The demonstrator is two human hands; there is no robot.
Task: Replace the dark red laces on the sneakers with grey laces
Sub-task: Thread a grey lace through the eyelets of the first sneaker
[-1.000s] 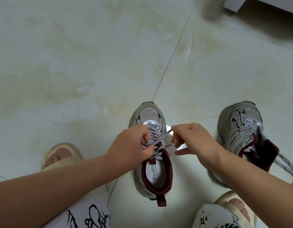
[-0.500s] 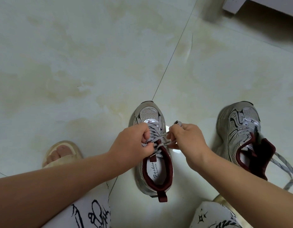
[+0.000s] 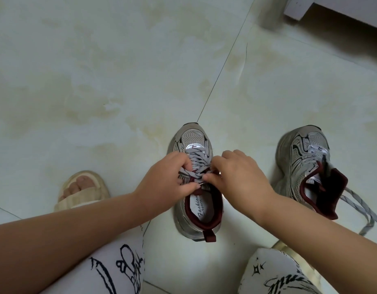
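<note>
Sneakers are the business at hand, but take the room by size: a pale tiled floor (image 3: 98,81), mottled with yellowish stains, fills nearly everything, one grout line running from the far right down to the middle shoe's toe. At the far right corner sits the foot of some grey furniture (image 3: 300,9).

Both bare forearms reach in from the near edge over knees in white printed trousers (image 3: 119,270). On the left, a foot in a beige slipper (image 3: 81,192) rests flat on the floor.

Of the pair, the middle sneaker (image 3: 196,221) stands toe away, grey with a dark red collar, right between the knees. Its grey lace (image 3: 199,160) is already criss-crossed up the front. The right sneaker (image 3: 306,158) stands well apart to the right, tongue flopped open, its own lace ends (image 3: 361,211) trailing loose over the floor toward the near right.

Left hand (image 3: 164,183) has its fingers curled, thumb and fingertips pinching the lace at the top eyelets. Right hand (image 3: 238,177) mirrors it, fingers bent in, thumb pinching the same lace from the other side. Both hands nearly touch above the tongue.
</note>
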